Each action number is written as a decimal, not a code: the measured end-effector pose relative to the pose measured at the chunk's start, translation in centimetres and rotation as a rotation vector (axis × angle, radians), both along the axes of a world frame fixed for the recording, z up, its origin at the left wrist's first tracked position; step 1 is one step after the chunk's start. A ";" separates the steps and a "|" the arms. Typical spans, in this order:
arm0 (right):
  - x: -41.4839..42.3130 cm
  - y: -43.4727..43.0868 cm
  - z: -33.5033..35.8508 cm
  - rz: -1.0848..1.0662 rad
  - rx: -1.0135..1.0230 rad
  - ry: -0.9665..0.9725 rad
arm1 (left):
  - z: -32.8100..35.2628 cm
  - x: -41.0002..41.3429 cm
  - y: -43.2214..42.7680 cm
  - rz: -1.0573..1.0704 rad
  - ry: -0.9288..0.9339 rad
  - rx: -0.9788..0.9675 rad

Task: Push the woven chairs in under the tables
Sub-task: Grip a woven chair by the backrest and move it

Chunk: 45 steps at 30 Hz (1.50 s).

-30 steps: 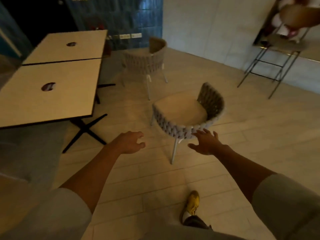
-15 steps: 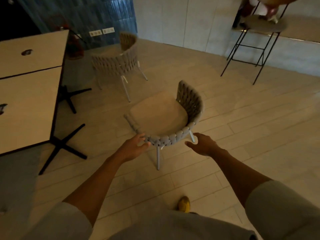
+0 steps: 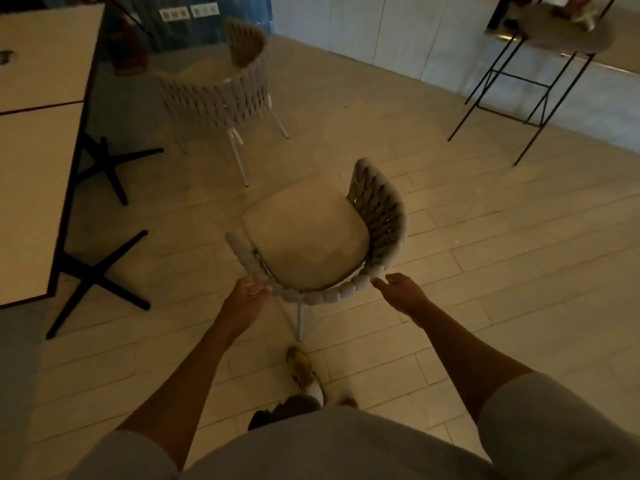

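Note:
A woven chair (image 3: 311, 244) with a pale seat cushion stands on the floor right in front of me, its open side facing left toward the tables. My left hand (image 3: 247, 292) grips the woven rim at the chair's near left corner. My right hand (image 3: 398, 289) hovers with fingers spread just beside the rim's near right part, almost touching it. A second woven chair (image 3: 221, 88) stands farther back, next to the far table. Two pale square tables (image 3: 38, 140) sit side by side at the left on black cross bases (image 3: 93, 275).
A tall black-framed stool (image 3: 540, 74) stands at the back right by the wall. A red object (image 3: 128, 50) sits behind the far table. My yellow shoe (image 3: 301, 368) is on the plank floor just behind the near chair's leg.
I have stepped closer to the near chair. My left hand has closed on its rim, and my right hand has come up beside the rim.

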State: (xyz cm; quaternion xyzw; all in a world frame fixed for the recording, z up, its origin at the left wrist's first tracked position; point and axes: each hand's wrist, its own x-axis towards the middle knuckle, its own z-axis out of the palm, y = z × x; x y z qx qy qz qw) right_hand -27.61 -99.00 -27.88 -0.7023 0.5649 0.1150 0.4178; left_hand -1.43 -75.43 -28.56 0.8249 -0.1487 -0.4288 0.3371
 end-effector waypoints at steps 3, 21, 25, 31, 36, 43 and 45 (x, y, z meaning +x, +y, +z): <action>0.9 -2.0 -0.4 -0.076 0.043 -0.014 | -1.4 3.0 -2.5 0.066 0.014 -0.004; 6.0 -14.3 -3.1 -0.217 0.036 -0.033 | -13.9 9.2 -10.2 0.243 0.232 0.010; 4.7 -19.0 -6.6 -0.131 0.056 0.016 | -7.1 4.6 -12.7 0.365 0.163 0.031; 4.3 -24.7 -8.8 -0.139 0.106 0.031 | -7.2 -1.8 -14.6 0.566 0.106 0.061; 4.9 -26.8 -11.2 -0.117 0.108 0.091 | -8.1 -4.8 -15.1 0.620 0.034 0.118; 6.0 -24.9 -14.6 -0.195 0.084 0.014 | -10.9 -4.3 -14.7 0.711 -0.162 0.085; 6.2 -23.8 -16.6 -0.275 0.083 0.010 | -13.5 -2.4 -13.8 0.739 -0.193 0.188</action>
